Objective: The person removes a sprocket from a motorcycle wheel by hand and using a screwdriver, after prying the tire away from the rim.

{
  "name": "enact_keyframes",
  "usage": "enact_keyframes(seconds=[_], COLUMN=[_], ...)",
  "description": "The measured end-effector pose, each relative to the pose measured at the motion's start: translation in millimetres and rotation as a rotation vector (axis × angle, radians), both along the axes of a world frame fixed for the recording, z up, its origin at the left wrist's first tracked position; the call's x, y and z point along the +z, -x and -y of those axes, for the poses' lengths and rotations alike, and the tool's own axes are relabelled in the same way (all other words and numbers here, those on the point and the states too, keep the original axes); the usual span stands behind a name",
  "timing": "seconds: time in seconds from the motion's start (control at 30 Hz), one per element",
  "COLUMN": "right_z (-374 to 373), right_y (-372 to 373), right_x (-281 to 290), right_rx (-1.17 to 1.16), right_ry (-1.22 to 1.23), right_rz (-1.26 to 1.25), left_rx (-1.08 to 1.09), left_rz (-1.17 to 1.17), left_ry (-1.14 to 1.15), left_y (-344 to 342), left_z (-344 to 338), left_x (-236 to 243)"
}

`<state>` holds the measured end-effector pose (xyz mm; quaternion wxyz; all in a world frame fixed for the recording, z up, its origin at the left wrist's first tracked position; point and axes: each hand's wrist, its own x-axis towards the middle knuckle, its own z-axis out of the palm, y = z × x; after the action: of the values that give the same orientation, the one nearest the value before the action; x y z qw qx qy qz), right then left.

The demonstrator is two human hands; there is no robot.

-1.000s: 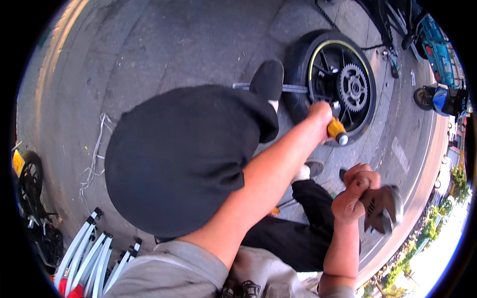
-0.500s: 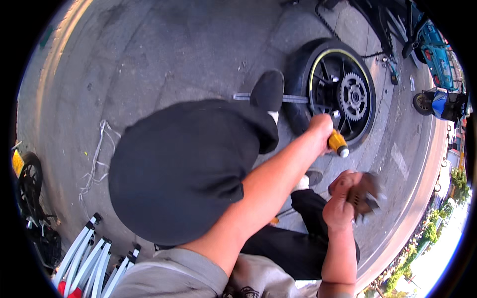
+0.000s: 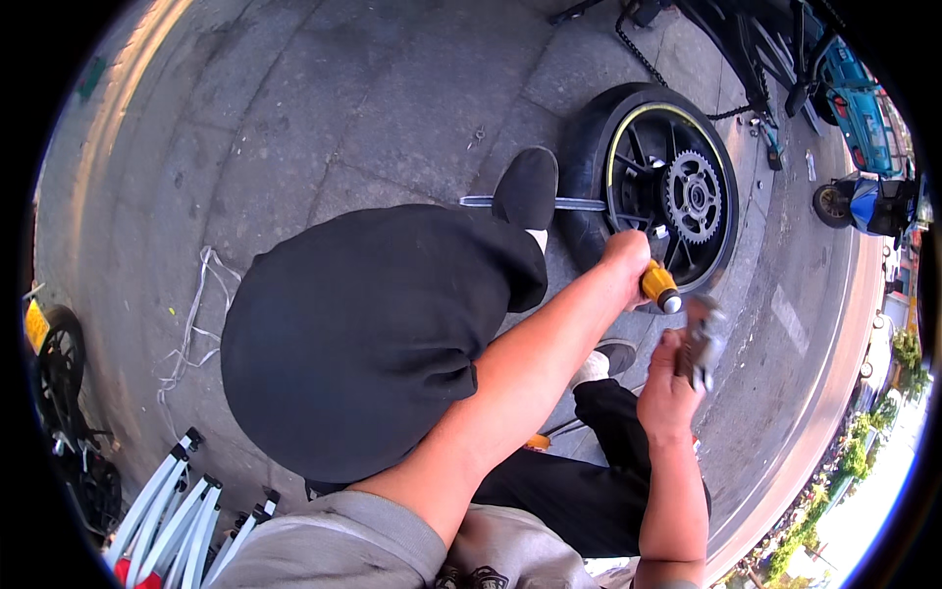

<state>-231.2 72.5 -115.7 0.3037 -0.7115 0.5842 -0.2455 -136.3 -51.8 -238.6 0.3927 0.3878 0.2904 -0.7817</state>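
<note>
- Head view: the left hand (image 3: 626,263) grips a yellow-handled tool (image 3: 655,279) by the lower edge of a motorcycle wheel (image 3: 640,188), which lies toward 12 to 1 o'clock from that hand.
- That handle's long axis slants from about 11 to 5 o'clock, its metal-capped butt at the 5 o'clock end; the other end is hidden behind the fist and wheel edge, so I cannot tell what it meets.
- From the right hand (image 3: 670,401), the capped butt lies at about 12 o'clock. A metal tool (image 3: 701,344) in that hand stands just beside the cap, at its 4 to 5 o'clock side, seemingly apart from it, though blur makes the gap uncertain.
- Left grip: fingers curled closely round the yellow handle, cap clear of the palm; this hand is the nearer to the wheel.
- Right grip: fingers and thumb folded on the brown-grey metal tool, its head out toward 1 o'clock; blurring hides its exact kind.
- Toothed sprocket (image 3: 693,198): on the wheel's upward face, toward 2 o'clock from the left hand.
- Flat metal bar (image 3: 579,204): toward 10 to 11 o'clock from the left hand, lying along 9 to 3 o'clock, its 3 o'clock end at the rim, its middle hidden by a dark shoe (image 3: 526,187).
</note>
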Motion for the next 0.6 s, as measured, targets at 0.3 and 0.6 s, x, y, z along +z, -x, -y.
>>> enact_keyframes(seconds=[0.3, 0.6], right_z=[-16.2, -11.3], right_y=[0.5, -7.6], right_x=[5.6, 19.5], right_rx=[-0.037, 0.035], right_ry=[0.035, 0.224], right_rz=[0.149, 0.241], left_rx=[-0.02, -0.063], left_rz=[0.021, -0.036], left_ry=[0.048, -0.065], left_y=[16.1, 16.7], left_z=[-0.7, -0.4], left_x=[-1.8, -9.2])
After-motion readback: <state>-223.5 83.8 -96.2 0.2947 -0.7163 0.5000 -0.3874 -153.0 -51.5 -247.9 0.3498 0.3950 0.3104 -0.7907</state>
